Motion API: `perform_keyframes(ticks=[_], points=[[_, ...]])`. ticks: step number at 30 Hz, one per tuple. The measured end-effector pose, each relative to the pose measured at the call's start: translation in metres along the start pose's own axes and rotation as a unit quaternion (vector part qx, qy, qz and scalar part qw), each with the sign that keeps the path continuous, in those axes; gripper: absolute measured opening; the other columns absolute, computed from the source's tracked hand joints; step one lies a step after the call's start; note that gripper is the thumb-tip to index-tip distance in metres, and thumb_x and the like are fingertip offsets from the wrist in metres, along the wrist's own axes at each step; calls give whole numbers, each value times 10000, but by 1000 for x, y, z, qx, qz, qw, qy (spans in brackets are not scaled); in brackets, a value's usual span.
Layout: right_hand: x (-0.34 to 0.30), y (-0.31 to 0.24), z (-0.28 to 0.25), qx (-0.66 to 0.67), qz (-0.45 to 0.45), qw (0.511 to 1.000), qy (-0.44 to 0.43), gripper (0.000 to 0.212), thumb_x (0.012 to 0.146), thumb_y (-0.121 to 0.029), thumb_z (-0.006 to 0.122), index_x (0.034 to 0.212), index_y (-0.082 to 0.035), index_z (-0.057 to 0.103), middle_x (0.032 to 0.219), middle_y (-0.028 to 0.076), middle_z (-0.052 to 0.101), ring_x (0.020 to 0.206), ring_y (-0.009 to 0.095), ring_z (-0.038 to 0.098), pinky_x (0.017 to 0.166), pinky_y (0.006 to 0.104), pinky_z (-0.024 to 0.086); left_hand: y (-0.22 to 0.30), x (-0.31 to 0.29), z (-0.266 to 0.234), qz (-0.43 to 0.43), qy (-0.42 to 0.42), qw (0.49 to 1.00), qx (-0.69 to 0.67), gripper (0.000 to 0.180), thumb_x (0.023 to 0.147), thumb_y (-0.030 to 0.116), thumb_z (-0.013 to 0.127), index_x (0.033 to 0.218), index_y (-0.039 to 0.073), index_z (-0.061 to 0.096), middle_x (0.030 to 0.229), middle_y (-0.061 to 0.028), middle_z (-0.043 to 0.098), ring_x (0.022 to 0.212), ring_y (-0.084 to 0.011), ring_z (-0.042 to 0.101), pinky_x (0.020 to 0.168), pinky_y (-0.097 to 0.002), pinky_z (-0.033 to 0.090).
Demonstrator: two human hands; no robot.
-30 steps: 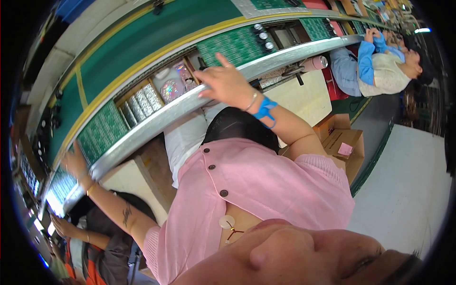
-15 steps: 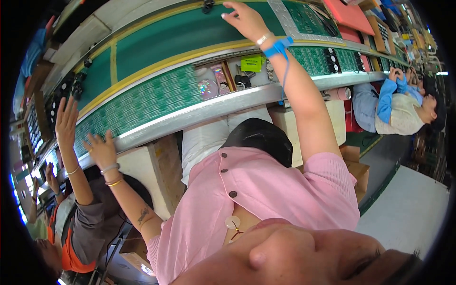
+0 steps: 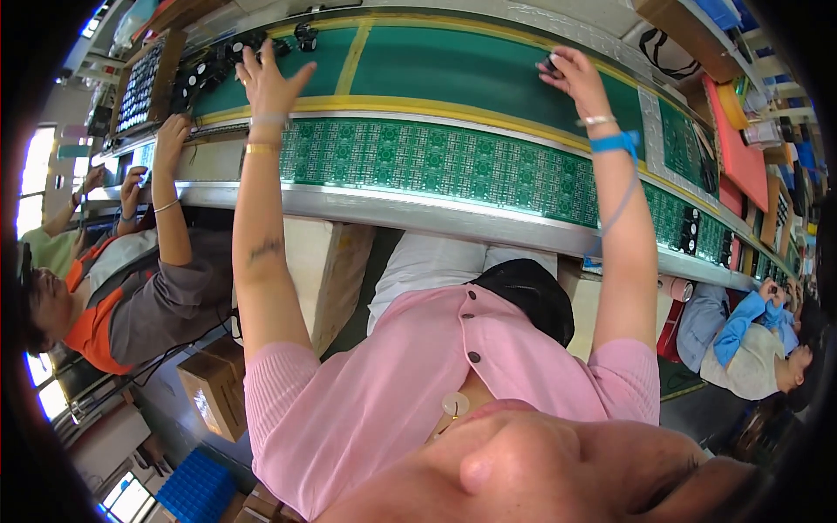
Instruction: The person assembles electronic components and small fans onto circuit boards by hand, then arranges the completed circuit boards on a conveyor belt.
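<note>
My left hand (image 3: pixel 268 85) is open with fingers spread over the green conveyor belt (image 3: pixel 436 74), empty as far as I can see. Just beyond and left of it lie several small black parts (image 3: pixel 209 73) with white round faces. My right hand (image 3: pixel 575 83) reaches over the right part of the belt. A small black part (image 3: pixel 551 63) is pinched in its fingertips; its exact kind I cannot make out. In front of the belt, between my forearms, a long row of green circuit boards (image 3: pixel 427 161) lies flat along the metal rail (image 3: pixel 418 212).
At far left stands a tray of small round parts (image 3: pixel 139 91), near a co-worker's hand (image 3: pixel 172 139). One black part (image 3: pixel 305 37) sits at the belt's far edge. Red foam sheets (image 3: pixel 741 144) are at right, past another green board (image 3: pixel 684 144). Another co-worker (image 3: pixel 741 340) sits at right.
The circuit boards now stretch across the middle, covering the tray of small items seen before. My left hand has left the boards for the belt. A black part now shows in my right hand.
</note>
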State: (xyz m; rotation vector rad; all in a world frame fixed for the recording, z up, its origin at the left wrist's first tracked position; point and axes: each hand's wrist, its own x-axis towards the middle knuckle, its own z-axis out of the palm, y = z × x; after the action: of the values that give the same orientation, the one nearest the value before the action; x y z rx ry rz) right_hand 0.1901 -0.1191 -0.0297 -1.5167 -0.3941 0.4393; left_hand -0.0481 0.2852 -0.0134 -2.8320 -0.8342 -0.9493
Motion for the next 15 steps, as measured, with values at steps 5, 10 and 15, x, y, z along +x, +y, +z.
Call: perform_keyframes(ticks=[5,10,15], points=[[-91,-23,-31,151,127,975,-99,332,955,-211,501,1223,-16,485,1085,115,599,901,174,630,737,248,530,-41,52,52,-129,-126,984,-8,1100,542,715,726,1390,106,381,1417,-233,336,1278,-458,329,1024,-493,351],[-142,-32,-34,83,133,986,-54,357,981,-252,454,1255,-25,474,1268,148,538,896,137,581,718,232,493,-33,69,83,4,-155,988,-17,825,619,605,738,1282,164,522,1219,-186,539,1183,-359,483,980,-470,402],[-155,-32,-38,160,97,980,-69,391,923,-112,526,1294,-29,435,1315,173,493,1007,170,592,841,264,512,31,55,77,66,-167,975,-130,658,684,402,769,1242,137,546,1178,-184,558,1077,-353,557,933,-422,450]])
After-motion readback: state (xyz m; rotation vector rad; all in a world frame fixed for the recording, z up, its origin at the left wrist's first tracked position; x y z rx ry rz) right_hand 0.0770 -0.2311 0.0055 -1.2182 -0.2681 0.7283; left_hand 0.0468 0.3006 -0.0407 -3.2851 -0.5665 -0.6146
